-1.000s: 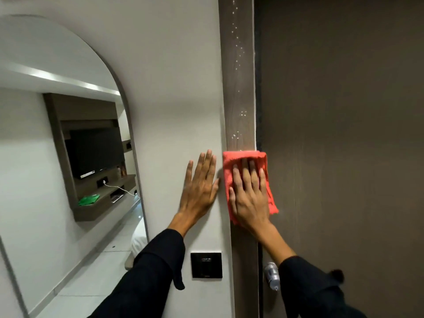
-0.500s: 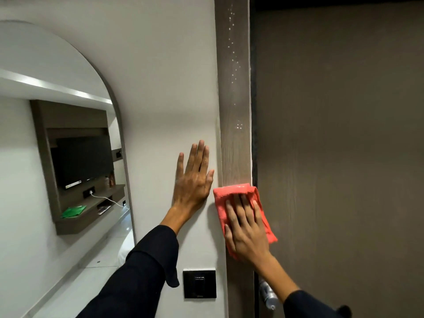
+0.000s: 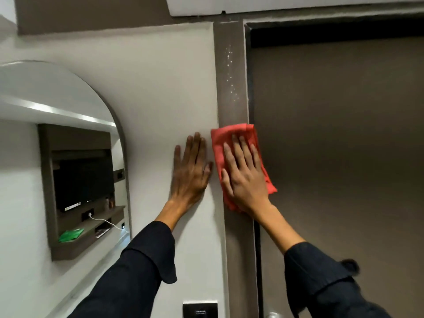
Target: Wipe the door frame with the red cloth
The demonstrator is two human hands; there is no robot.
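Note:
The brown door frame (image 3: 231, 72) runs vertically up the middle, speckled with white droplets above the cloth. My right hand (image 3: 244, 177) lies flat with spread fingers on the red cloth (image 3: 222, 138), pressing it against the frame. The cloth's right side hangs over the frame's edge toward the dark door (image 3: 339, 145). My left hand (image 3: 190, 171) rests flat on the white wall just left of the frame, holding nothing, its fingertips close to the cloth's left edge.
An arched mirror (image 3: 41, 92) fills the wall at left, reflecting a TV unit. A black switch plate (image 3: 200, 309) sits on the wall low down. A metal door handle (image 3: 273, 315) shows at the bottom edge. The frame's top corner and ceiling are in view above.
My right hand has slid the cloth back up the frame after a downward stroke. The view has tilted upward, bringing the frame's top into sight. My left hand stays flat on the wall.

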